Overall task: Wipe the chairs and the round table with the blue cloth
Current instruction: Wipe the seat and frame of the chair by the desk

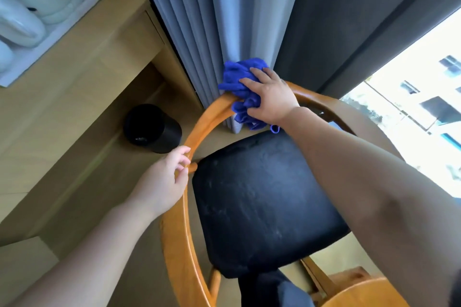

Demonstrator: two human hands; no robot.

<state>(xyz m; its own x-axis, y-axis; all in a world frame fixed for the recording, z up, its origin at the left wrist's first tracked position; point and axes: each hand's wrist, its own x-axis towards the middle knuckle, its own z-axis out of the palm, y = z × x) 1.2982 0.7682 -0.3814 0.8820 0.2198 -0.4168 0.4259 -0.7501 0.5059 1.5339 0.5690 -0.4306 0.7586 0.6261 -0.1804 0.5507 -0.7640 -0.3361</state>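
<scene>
A wooden chair [204, 119] with a curved orange rail and a black cushioned seat [264, 202] fills the middle of the view. The blue cloth [237, 77] is bunched on the far curve of the rail. My right hand [269, 97] lies over the cloth and grips it against the rail. My left hand [167, 177] holds the near left part of the same rail, its fingers curled over the wood. A piece of orange wood [359, 291] shows at the bottom right corner; I cannot tell whether it is the round table.
Grey curtains [219, 20] hang right behind the chair back. A black bin [152, 127] stands on the floor to the left, beside a light wooden desk [82, 57] carrying a white tray with white items. A bright window [411, 97] lies to the right.
</scene>
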